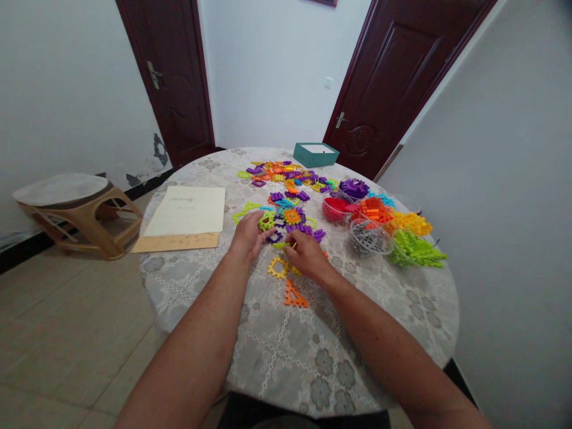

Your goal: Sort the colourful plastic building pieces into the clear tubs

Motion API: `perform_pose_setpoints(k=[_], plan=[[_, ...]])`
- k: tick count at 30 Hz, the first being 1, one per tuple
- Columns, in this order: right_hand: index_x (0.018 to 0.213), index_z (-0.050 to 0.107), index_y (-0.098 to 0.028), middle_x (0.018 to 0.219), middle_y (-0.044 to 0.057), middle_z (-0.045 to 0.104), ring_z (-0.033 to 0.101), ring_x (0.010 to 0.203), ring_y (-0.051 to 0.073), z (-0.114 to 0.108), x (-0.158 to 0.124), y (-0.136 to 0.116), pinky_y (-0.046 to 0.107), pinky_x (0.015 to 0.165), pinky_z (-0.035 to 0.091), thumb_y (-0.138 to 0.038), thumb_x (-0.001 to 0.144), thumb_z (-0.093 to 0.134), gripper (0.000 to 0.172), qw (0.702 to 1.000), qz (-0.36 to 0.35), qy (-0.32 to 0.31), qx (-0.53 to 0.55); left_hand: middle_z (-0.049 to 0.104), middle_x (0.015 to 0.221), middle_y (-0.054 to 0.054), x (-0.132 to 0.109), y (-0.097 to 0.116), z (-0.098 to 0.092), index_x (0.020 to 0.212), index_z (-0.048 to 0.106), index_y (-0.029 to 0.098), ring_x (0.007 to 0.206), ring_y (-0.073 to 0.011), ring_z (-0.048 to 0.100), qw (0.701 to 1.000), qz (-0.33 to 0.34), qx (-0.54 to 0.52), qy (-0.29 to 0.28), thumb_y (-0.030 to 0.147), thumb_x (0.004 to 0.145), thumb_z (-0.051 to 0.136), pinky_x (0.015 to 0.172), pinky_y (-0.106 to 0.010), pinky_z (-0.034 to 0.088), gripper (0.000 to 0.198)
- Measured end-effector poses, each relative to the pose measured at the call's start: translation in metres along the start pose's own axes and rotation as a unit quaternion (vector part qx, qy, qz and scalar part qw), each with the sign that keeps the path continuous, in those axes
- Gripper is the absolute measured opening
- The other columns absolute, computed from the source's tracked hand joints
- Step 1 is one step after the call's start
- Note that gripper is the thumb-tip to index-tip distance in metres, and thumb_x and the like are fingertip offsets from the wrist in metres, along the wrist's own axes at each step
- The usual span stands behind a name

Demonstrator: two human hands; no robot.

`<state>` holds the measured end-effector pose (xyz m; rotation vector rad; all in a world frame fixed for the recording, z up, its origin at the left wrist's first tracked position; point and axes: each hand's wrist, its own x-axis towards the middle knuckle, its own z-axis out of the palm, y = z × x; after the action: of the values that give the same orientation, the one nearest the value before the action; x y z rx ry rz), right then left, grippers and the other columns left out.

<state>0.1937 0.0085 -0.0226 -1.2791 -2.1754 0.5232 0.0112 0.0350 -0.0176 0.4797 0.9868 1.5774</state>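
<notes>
My left hand (250, 235) holds a lime-green toothed building piece (267, 222) with a round hole, its fingers partly spread around it. Beside it, the fingers of my right hand (307, 252) pinch a small lime-green piece (280, 245). Just below the hands lie a yellow square piece (277, 267) with a round hole and an orange triangular piece (295, 294). Another yellow piece is partly hidden under my right hand. Beyond my fingers are an orange square piece (292, 216) and several purple pieces (300, 229).
A loose pile of mixed pieces (290, 174) lies farther back, near a green box (316, 155). At right stand clear bowls of sorted pieces, including grey ones (370, 237) and lime-green ones (417, 248). Paper sheets (187, 210) lie left; a stool (80, 208) stands beyond the table edge.
</notes>
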Motion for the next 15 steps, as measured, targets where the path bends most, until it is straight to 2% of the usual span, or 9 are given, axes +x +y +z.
perform_pose_setpoints(k=[4, 8, 11, 15], plan=[[0.094, 0.061, -0.022, 0.085, 0.000, 0.063, 0.059, 0.075, 0.018, -0.024, -0.014, 0.004, 0.030, 0.072, 0.045, -0.023, 0.091, 0.063, 0.004, 0.992, -0.002, 0.105, 0.063, 0.071, 0.097, -0.007, -0.008, -0.006, 0.006, 0.103, 0.066, 0.019, 0.089, -0.0190, 0.070, 0.996, -0.051, 0.024, -0.070, 0.035, 0.080, 0.079, 0.081, -0.038, 0.064, 0.031], [0.096, 0.061, -0.023, 0.099, 0.007, 0.063, 0.060, 0.092, 0.022, -0.040, -0.026, 0.009, 0.035, 0.084, 0.050, -0.017, 0.094, 0.055, 0.008, 0.976, -0.089, 0.196, 0.029, 0.075, 0.103, -0.010, -0.023, -0.012, 0.015, 0.103, 0.068, 0.018, 0.089, -0.0206, 0.073, 0.980, -0.117, 0.043, -0.153, 0.034, 0.079, 0.081, 0.078, -0.035, 0.064, 0.032], [0.098, 0.063, -0.023, 0.107, 0.010, 0.063, 0.060, 0.105, 0.024, -0.033, -0.031, 0.017, 0.040, 0.096, 0.051, -0.016, 0.098, 0.051, 0.014, 0.970, -0.138, 0.198, 0.020, 0.075, 0.107, -0.012, -0.034, -0.017, 0.020, 0.106, 0.070, 0.016, 0.090, -0.0206, 0.074, 0.963, -0.139, 0.071, -0.222, 0.023, 0.074, 0.082, 0.081, -0.035, 0.064, 0.034], [0.105, 0.067, -0.024, 0.115, 0.012, 0.064, 0.059, 0.115, 0.026, -0.019, -0.035, 0.027, 0.044, 0.104, 0.050, -0.018, 0.100, 0.052, 0.017, 0.978, -0.158, 0.138, 0.000, 0.075, 0.114, -0.010, -0.042, -0.021, 0.022, 0.114, 0.072, 0.016, 0.096, -0.0188, 0.074, 0.941, -0.141, 0.127, -0.282, 0.012, 0.068, 0.081, 0.083, -0.029, 0.062, 0.047]])
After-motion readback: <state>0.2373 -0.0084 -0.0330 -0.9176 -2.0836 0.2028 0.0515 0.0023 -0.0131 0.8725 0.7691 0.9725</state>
